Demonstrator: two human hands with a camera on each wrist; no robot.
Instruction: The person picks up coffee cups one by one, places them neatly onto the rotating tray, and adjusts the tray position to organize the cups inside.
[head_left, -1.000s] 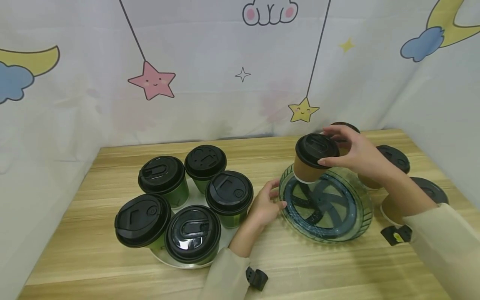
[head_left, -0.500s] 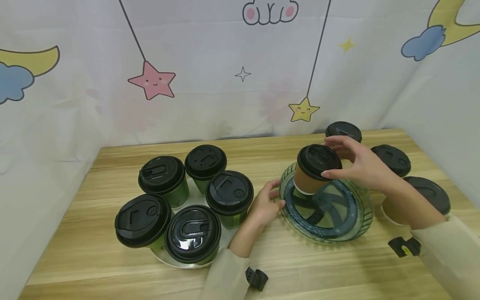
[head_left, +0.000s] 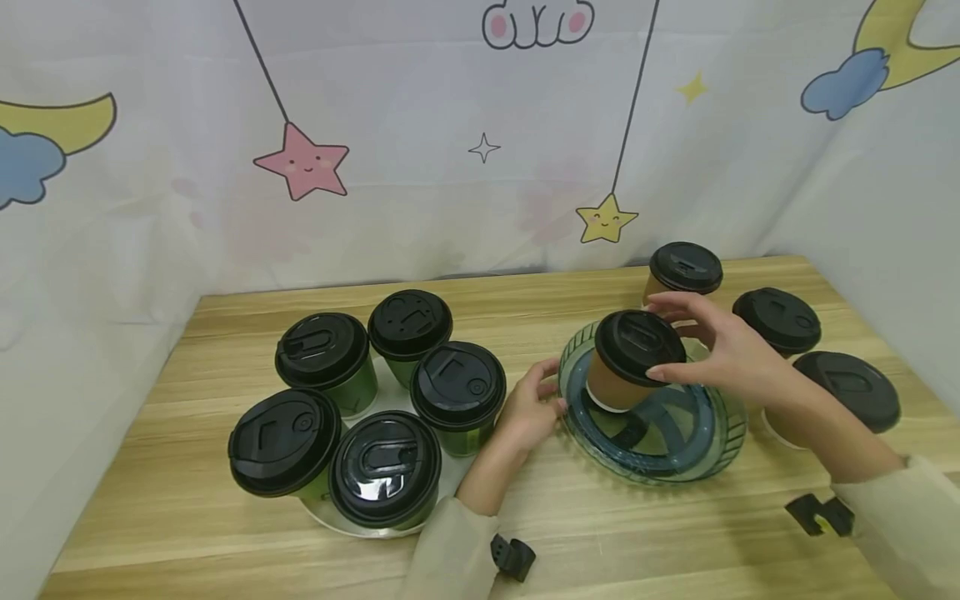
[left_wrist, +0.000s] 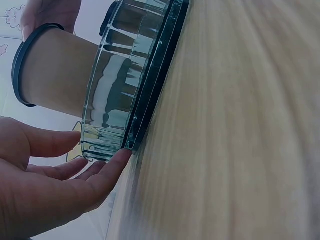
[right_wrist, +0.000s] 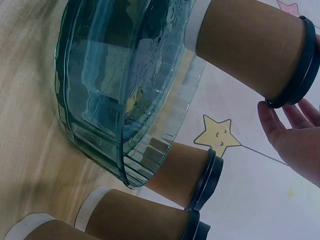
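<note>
In the head view my right hand (head_left: 727, 346) grips a brown paper coffee cup (head_left: 618, 379) by its black lid, thumb in front and fingers behind. The cup is held over the left part of a round, clear greenish tray (head_left: 727, 425) with a swirl-patterned floor. In the left wrist view the base of the cup (left_wrist: 62, 75) is at the tray's upper rim. Fairly straight fingers and the thumb of my left hand (head_left: 528, 408) touch the outer left wall of the tray (left_wrist: 107, 95), without curling round it.
Several green cups with black lids (head_left: 459, 387) stand on a white plate (head_left: 330, 518) at the left. Brown lidded cups stand behind and right of the tray: one at the back (head_left: 684, 271), two at the right (head_left: 780, 321). A patterned cloth (head_left: 420, 100) hangs behind the table.
My right hand has moved down and slightly toward me, lowering the brown coffee cup toward the tray. The left hand and tray have stayed in place.
</note>
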